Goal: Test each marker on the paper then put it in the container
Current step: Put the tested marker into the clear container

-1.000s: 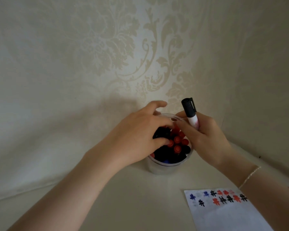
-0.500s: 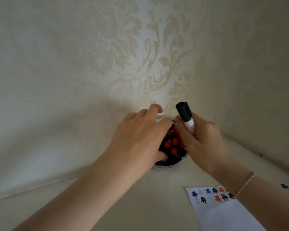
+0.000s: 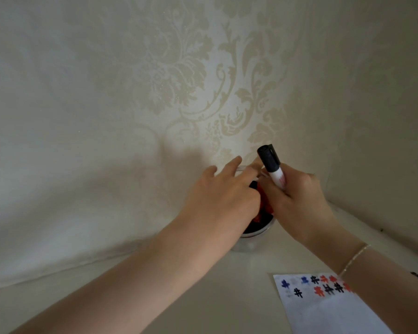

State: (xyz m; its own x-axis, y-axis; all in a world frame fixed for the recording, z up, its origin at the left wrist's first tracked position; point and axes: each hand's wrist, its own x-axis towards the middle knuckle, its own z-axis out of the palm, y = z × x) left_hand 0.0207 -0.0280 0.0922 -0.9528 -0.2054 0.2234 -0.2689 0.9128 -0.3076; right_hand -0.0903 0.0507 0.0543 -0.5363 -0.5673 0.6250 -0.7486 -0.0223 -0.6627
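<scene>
Item, nearest: sheet of paper (image 3: 328, 307) at the lower right of the desk (image 3: 227, 297), bearing hash-shaped test marks in blue, black and red along its top edge; the right forearm, with a thin bracelet (image 3: 354, 259), crosses over its upper right corner. The sheet sits lower and farther right in view than a second ago, the viewpoint having drawn closer to the container. Item, middle distance: left hand (image 3: 223, 201), laid over the mouth of the clear plastic container (image 3: 253, 244), fingers (image 3: 234, 162) reaching forward across the far rim; a second ago it covered only the left part of the opening, and now it hides most of it. Whether its fingers pinch anything inside cannot be told. Item: stored markers (image 3: 336, 208)—correction, stored markers (image 3: 266, 208), red and black caps, only a narrow strip showing between the two hands where many showed before. Item: right hand (image 3: 299, 201), fingers curled round a capped black marker (image 3: 273, 169), white barrel, cap upward, held just beside the container's right rim; grip unchanged. Judgement: the marker appears tested and recapped, and the left hand seems to be pressing the stored ones aside to make room for it; the drop into the container is not yet done.
</scene>
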